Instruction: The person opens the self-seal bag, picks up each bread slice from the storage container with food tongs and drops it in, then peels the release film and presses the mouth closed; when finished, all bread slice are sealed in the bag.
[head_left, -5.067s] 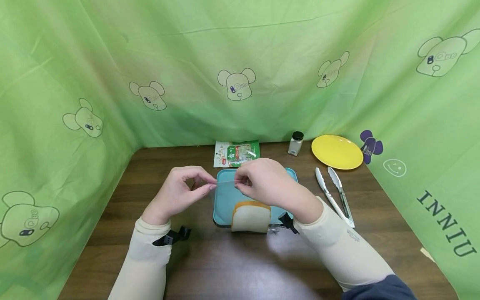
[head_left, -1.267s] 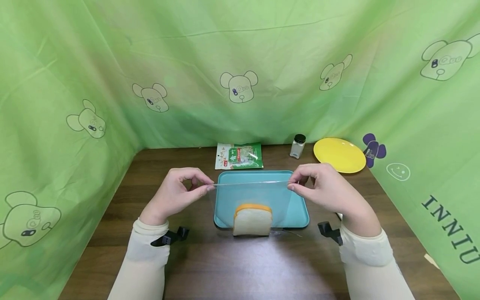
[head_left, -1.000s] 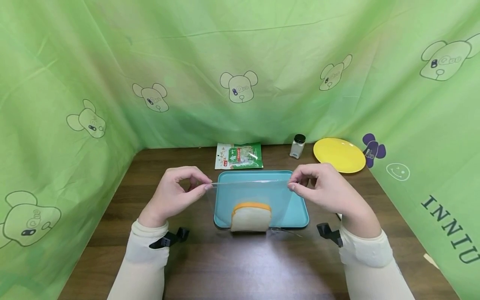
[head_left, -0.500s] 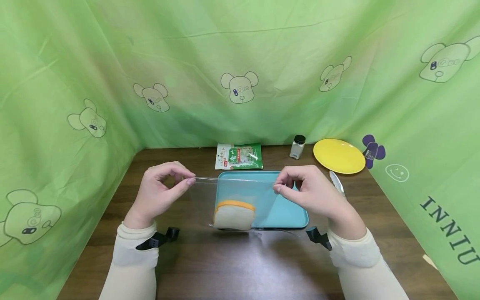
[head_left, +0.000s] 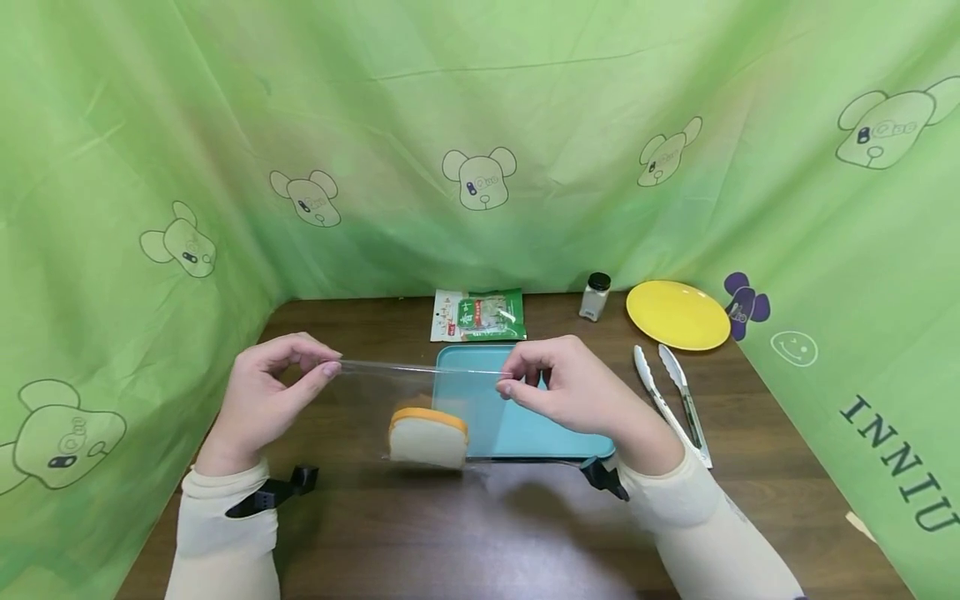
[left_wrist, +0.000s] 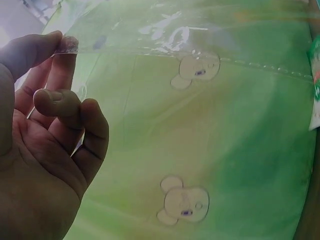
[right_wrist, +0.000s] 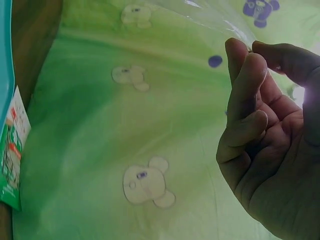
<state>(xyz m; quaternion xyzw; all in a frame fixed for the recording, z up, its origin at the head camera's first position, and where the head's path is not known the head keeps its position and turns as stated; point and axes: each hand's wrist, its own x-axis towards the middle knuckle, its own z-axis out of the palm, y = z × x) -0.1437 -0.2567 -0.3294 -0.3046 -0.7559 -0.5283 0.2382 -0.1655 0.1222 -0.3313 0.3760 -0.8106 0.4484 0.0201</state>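
In the head view, a clear plastic bag (head_left: 442,390) stretches between my hands with its top edge nearly level. My left hand (head_left: 264,398) pinches the left end of that edge between thumb and fingertip. At the other end, my right hand (head_left: 568,390) pinches it the same way. White bread with an orange crust (head_left: 427,440) sits upright in the lower part of the bag, overlapping the left front corner of a blue tray (head_left: 558,427). Both wrist views show the pinching fingers and the glossy film; the bread is out of sight there.
Behind the tray lies a green and white packet (head_left: 480,315). A black-lidded jar (head_left: 595,297), a yellow plate (head_left: 677,314) and white-tipped tongs (head_left: 686,400) are at the right. Shiny clear film (head_left: 517,463) lies along the tray's front edge. Green cloth surrounds the wooden table (head_left: 405,542).
Earlier my right hand slid right along the bag's edge, away from the left. Over the last second both hands have carried the bag and bread leftward, uncovering the tongs and more of the tray.
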